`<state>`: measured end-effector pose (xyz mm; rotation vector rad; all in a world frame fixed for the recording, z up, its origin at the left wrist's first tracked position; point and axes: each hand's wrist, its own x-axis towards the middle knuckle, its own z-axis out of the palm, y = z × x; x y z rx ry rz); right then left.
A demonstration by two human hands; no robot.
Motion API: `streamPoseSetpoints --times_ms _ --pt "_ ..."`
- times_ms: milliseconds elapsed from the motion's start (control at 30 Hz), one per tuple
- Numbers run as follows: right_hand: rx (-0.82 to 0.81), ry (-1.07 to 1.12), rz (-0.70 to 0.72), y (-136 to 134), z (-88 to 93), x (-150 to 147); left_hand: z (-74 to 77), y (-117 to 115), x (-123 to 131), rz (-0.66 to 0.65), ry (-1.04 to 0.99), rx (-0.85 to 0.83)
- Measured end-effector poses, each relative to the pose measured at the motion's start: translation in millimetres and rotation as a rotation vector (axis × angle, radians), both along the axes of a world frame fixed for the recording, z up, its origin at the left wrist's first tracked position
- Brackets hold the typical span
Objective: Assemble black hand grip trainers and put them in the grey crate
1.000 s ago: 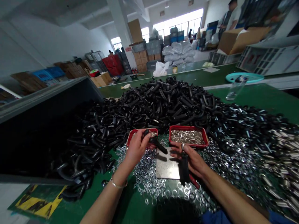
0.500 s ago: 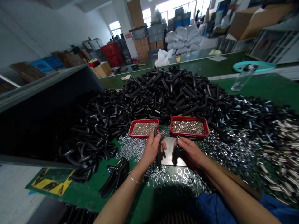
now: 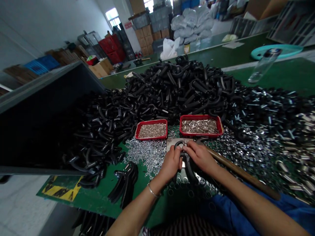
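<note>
Over a small metal plate [image 3: 171,142], my left hand [image 3: 171,163] and my right hand [image 3: 200,156] meet, fingertips close together. My left hand is closed on a black curved handle piece [image 3: 178,143] with a hooked top. In my right fingers is a second black handle [image 3: 190,170], its long end hanging down toward me. The two pieces touch or overlap at their upper ends; the exact joint is hidden by fingers. Loose silver rings [image 3: 183,180] lie below the plate. A wooden-handled hammer [image 3: 236,168] lies beneath my right forearm.
Two red trays of small metal parts, left [image 3: 136,131] and right [image 3: 181,133], stand behind the plate. A large heap of black handles [image 3: 172,88] rises beyond. Grouped handles [image 3: 125,183] lie at left, beside a dark bin [image 3: 81,73]. Metal sleeves [image 3: 300,144] spread at right.
My hands have come together; they were apart, each with a black piece. The two pieces now meet over the plate. The view has tipped downward slightly.
</note>
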<state>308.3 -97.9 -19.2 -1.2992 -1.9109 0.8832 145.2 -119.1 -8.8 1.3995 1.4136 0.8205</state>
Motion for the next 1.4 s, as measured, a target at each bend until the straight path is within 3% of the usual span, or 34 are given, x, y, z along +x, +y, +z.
streamPoseSetpoints --times_ms 433,567,733,867,967,1067,1200,1267,1400 --pt "-0.061 0.097 0.044 -12.3 7.5 -6.6 -12.1 -17.5 -8.9 0.042 0.265 0.089" --pt "-0.125 0.103 0.110 -12.3 6.3 -4.3 -7.7 -17.4 -18.6 -0.091 0.451 0.152" --pt "-0.278 0.258 0.292 -15.8 9.5 -4.8 3.6 -20.4 -30.1 -0.313 0.579 0.211" --pt "-0.244 0.162 0.284 -21.7 8.3 -10.0 7.9 -22.4 -35.3 -0.392 0.732 0.195" --pt "-0.261 0.055 0.239 -20.4 1.4 -15.2 3.9 -10.4 -40.3 -0.452 0.751 0.221" --pt "-0.241 -0.129 0.144 -5.9 1.9 -14.9 -2.4 12.7 -42.9 -0.481 0.748 0.253" --pt "0.115 -0.333 -0.005 37.9 17.8 11.4 -3.5 42.2 -36.9 -0.547 0.953 0.323" --pt "0.217 -0.515 -0.115 64.2 22.0 32.7 1.2 54.6 -30.7 -0.617 1.067 0.376" --pt "0.212 -0.821 -0.098 105.2 12.1 61.2 15.4 89.9 -8.2 -0.605 1.086 0.566"
